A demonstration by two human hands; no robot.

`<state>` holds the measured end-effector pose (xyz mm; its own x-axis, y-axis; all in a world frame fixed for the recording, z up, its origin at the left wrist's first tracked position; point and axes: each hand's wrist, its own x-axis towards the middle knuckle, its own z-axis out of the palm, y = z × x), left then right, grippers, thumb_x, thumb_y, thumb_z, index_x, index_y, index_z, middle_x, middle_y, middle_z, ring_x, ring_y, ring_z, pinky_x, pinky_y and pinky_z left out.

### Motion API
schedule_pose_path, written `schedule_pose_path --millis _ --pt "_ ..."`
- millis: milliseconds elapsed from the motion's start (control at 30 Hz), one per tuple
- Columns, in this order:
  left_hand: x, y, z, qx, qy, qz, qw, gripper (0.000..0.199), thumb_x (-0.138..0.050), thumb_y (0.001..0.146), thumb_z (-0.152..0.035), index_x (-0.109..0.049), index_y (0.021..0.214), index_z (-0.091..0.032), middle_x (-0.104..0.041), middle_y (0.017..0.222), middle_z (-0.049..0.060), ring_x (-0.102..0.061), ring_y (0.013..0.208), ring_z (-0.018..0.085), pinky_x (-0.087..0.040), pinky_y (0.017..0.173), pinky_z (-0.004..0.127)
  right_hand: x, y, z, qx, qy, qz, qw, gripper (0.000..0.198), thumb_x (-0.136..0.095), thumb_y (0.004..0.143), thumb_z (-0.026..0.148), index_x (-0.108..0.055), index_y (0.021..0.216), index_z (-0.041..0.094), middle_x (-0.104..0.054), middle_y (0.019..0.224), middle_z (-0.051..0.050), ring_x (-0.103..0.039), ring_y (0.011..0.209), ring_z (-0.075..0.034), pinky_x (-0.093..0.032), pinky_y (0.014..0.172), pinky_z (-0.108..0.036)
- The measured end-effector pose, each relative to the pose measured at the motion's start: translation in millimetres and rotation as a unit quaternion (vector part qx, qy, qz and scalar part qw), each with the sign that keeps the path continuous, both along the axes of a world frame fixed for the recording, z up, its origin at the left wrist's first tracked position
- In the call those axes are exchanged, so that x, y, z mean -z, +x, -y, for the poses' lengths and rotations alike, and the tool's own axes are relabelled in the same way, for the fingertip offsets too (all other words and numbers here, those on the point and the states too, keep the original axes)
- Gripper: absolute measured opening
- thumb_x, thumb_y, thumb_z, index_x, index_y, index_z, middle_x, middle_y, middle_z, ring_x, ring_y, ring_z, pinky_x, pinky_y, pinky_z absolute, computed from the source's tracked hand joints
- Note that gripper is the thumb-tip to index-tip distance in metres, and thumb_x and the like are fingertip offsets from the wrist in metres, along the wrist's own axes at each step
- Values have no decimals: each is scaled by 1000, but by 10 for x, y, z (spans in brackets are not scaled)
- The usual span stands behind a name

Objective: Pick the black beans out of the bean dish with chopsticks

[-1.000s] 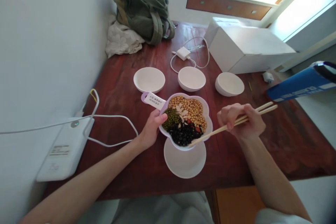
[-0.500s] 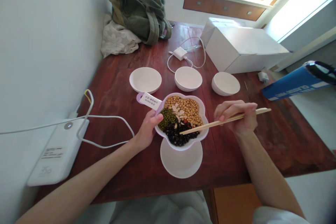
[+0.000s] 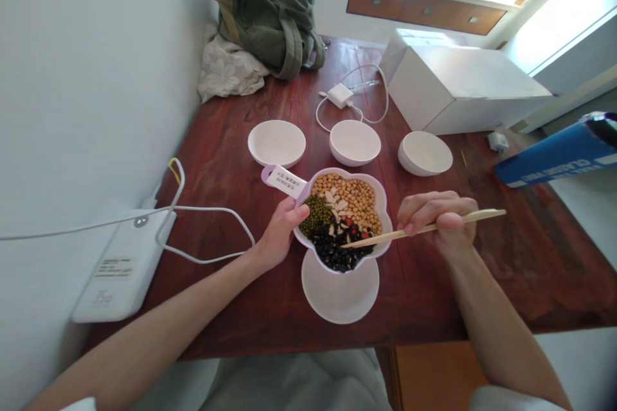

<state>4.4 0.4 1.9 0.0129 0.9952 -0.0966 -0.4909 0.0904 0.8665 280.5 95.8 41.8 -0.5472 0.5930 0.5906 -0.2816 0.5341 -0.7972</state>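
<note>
My left hand point(image 3: 280, 234) grips the left rim of a white and lilac flower-shaped bowl point(image 3: 384, 205), its thumb over the edge. The bowl's labelled handle point(image 3: 285, 181) points to the upper left. Inside lie yellow soybeans point(image 3: 359, 196), green mung beans point(image 3: 317, 215), black beans point(image 3: 332, 257), pale flat seeds point(image 3: 337, 203) and a few red bits point(image 3: 353, 230). Closed around a pair of wooden chopsticks point(image 3: 400, 234), my right hand point(image 3: 441, 221) keeps their tips down in the black beans. A white bowl point(image 3: 340, 305) shows partly beneath the flower-shaped one.
Three white bowls stand in a row behind: left point(image 3: 277, 143), middle point(image 3: 355, 142), right point(image 3: 425, 153). Farther back are a charger with cable point(image 3: 340, 96), a white box point(image 3: 463, 90) and a green bag point(image 3: 270, 19). A power strip point(image 3: 125, 266) lies left, a blue bottle point(image 3: 554, 157) right.
The whole view has shifted slightly, so things appear a little farther right. The chopstick tips remain among the black beans, and more red bits show beside them.
</note>
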Motion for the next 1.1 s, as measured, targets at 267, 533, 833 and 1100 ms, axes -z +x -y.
schedule_pose_path --millis 267,533,833,1100 --pt "56 -22 -1 4 3 -3 1000 60 -84 86 -62 -83 118 -12 -87 110 15 -81 113 41 -64 102 48 150 2 -30 21 -47 -11 999 55 -69 106 63 -87 77 20 -73 63 -9 -64 49 -20 -49 48 -33" --pt "52 -23 -5 14 16 -2 1000 64 -83 88 -62 -82 127 -11 -87 112 15 -80 115 41 -63 103 47 196 -18 -25 22 -64 -36 997 56 -69 107 62 -84 74 20 -72 62 -9 -62 47 -19 -46 47 -32" --pt "64 -32 -17 12 13 -8 1000 62 -83 87 -62 -82 120 -10 -86 113 17 -80 115 41 -63 104 48 130 -116 -20 74 -52 -79 993 58 -73 105 61 -81 67 20 -70 56 -8 -59 43 -18 -42 41 -30" --pt "77 -32 -5 8 4 -28 1000 61 -84 85 -64 -83 117 -12 -86 108 14 -80 112 40 -64 100 46 137 -81 11 47 -48 -41 997 50 -78 102 59 -84 74 19 -74 64 -8 -65 51 -19 -49 47 -30"
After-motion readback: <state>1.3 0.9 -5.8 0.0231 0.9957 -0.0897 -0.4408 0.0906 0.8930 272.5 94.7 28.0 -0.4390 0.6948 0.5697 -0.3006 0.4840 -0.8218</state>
